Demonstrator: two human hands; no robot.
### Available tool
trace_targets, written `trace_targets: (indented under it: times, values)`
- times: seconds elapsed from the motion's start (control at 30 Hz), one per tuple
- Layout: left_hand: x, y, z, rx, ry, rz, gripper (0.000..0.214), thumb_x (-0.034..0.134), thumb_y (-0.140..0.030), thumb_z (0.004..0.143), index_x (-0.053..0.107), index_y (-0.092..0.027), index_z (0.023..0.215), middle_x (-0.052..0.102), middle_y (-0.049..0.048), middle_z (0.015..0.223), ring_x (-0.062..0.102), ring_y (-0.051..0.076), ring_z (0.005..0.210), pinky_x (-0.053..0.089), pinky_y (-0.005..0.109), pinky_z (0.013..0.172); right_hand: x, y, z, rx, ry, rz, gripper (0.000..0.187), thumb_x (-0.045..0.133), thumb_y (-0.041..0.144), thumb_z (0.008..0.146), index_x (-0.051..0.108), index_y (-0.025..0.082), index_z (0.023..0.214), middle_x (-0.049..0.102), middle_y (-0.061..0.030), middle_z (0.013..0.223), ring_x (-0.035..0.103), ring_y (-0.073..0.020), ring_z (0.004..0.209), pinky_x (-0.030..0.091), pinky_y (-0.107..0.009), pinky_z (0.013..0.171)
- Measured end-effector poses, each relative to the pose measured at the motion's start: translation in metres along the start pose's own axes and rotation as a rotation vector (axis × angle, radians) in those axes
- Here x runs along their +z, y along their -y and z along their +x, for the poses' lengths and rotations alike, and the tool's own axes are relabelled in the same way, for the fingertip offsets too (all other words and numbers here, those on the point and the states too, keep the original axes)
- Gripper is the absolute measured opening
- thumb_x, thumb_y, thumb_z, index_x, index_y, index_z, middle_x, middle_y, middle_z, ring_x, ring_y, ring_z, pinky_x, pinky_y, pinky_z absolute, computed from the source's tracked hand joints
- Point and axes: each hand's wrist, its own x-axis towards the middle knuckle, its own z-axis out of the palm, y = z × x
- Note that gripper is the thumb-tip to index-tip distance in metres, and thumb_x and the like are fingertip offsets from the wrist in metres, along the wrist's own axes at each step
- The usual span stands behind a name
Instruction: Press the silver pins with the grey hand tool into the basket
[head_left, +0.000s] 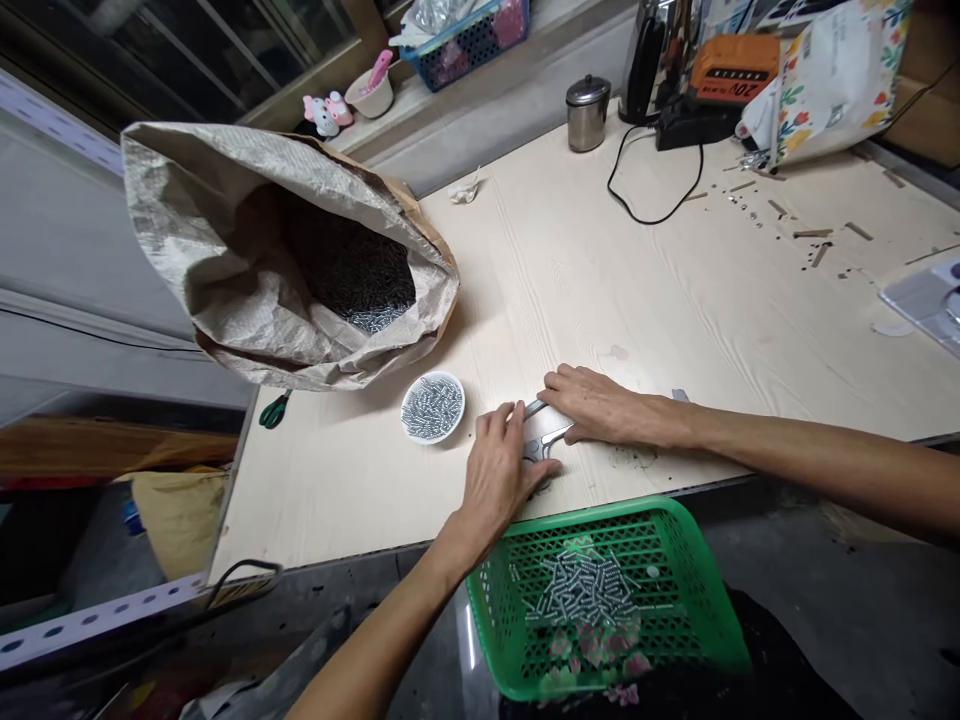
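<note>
A flat silver-grey metal piece with curved edges (546, 430) lies on the tabletop between my hands; its exact kind is hard to make out. My left hand (496, 462) grips its left end, thumb along the near side and fingers over the far side. At the opposite end my right hand (596, 402) is closed on it, covering that part. Left of my hands stands a white bowl (406, 428) filled with small silver screw-like pins (433, 406). Below the table edge a green plastic basket (491, 640) holds a heap of ridged metal pins (589, 588).
A large open woven sack (247, 330) with dark metal pieces inside leans at the left. Green-handled scissors (274, 411) lie by the left edge. Toward the back are a metal canister (587, 112), a black cable (637, 218), an orange battery box (735, 68) and scattered scraps (814, 233).
</note>
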Motion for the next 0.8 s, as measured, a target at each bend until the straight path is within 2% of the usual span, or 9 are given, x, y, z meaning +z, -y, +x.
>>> trace_targets:
  times: [0.07,0.23,0.33,0.43,0.57,0.67,0.8]
  values:
    - [0.004,0.000,0.012,0.076,0.059,-0.025,0.075,0.075,-0.038,0.074,0.037,-0.016,0.135,0.048,0.0173,0.135,0.044,0.033,0.121,0.044,0.049,0.096,0.002,0.000,-0.001,0.007,-0.004,0.004,0.039,0.084,0.029,0.066,0.061,0.016,0.094,0.059,-0.0079,0.094,0.050,-0.0223,0.087,0.042,-0.033,0.070]
    - [0.005,-0.006,0.032,0.068,0.168,0.006,0.055,0.066,-0.026,0.079,0.044,-0.012,0.127,0.058,0.0138,0.112,0.050,0.029,0.104,0.046,0.045,0.089,0.000,-0.006,-0.009,0.007,-0.019,0.065,0.048,0.085,0.030,0.064,0.060,0.015,0.103,0.058,-0.0087,0.099,0.049,-0.0222,0.089,0.043,-0.033,0.072]
    - [0.001,-0.007,0.038,0.078,0.193,0.034,0.034,0.065,-0.027,0.080,0.055,-0.015,0.111,0.059,0.0107,0.103,0.052,0.027,0.098,0.047,0.041,0.084,-0.003,-0.010,-0.011,0.078,-0.001,0.015,0.037,0.081,0.031,0.069,0.062,0.015,0.097,0.059,-0.0100,0.098,0.050,-0.0239,0.090,0.042,-0.033,0.069]
    - [-0.002,-0.005,0.043,0.090,0.201,0.024,0.020,0.064,-0.028,0.083,0.060,-0.016,0.099,0.060,0.0082,0.095,0.053,0.025,0.095,0.047,0.038,0.081,-0.005,-0.010,-0.009,0.058,0.008,-0.061,0.022,0.075,0.030,0.077,0.063,0.015,0.088,0.061,-0.0094,0.095,0.051,-0.0234,0.090,0.040,-0.033,0.070]
    - [-0.003,-0.004,0.044,0.103,0.212,-0.005,0.011,0.063,-0.026,0.084,0.064,-0.016,0.089,0.061,0.0079,0.088,0.054,0.024,0.090,0.046,0.036,0.077,-0.002,-0.006,-0.007,0.025,0.024,-0.083,0.014,0.070,0.028,0.083,0.062,0.016,0.085,0.063,-0.0076,0.089,0.051,-0.0210,0.085,0.038,-0.032,0.069]
    - [-0.002,-0.006,0.043,0.108,0.231,-0.034,0.008,0.062,-0.021,0.085,0.065,-0.015,0.084,0.062,0.0079,0.084,0.055,0.024,0.087,0.046,0.036,0.076,0.001,-0.004,-0.007,0.000,0.058,-0.065,0.008,0.060,0.022,0.090,0.061,0.017,0.085,0.063,-0.0061,0.085,0.052,-0.0189,0.080,0.037,-0.031,0.069]
    - [-0.001,-0.010,0.044,0.096,0.239,-0.068,0.007,0.062,-0.020,0.085,0.066,-0.016,0.080,0.062,0.0075,0.081,0.056,0.024,0.086,0.046,0.036,0.076,0.005,-0.005,-0.008,-0.031,0.061,-0.037,0.011,0.054,0.020,0.092,0.060,0.017,0.083,0.063,-0.0051,0.083,0.053,-0.0179,0.078,0.038,-0.030,0.068]
